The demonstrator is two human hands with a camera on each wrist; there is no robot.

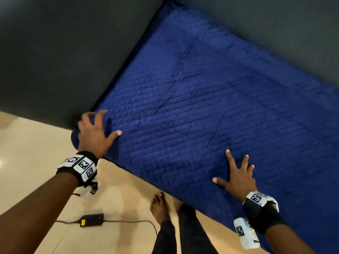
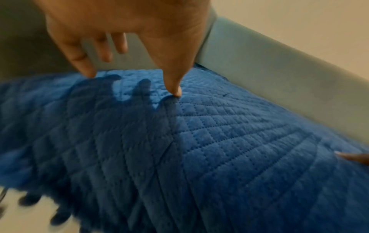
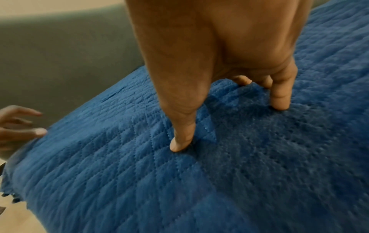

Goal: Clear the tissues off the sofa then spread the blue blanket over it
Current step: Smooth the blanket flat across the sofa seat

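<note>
Across the centre and right of the head view, one blue blanket (image 1: 211,107) lies flat over the seat of the single dark sofa (image 1: 55,52), its long axis running from the upper middle of the frame down to the lower right. I see no tissues in any view. My left hand (image 1: 95,133) sits at the blanket's near left corner, centre left of the frame, fingers spread and loosely bent, thumb tip on the cloth, gripping nothing. My right hand (image 1: 238,177) rests at lower right, fingers splayed and pressing the fabric by their tips, likewise holding nothing. The corner bunches slightly under the left hand, so I judge that hand the nearer for the final smoothing. Count: two hands, one blanket, one sofa, one power adapter (image 1: 91,219) on the floor at lower left.
</note>
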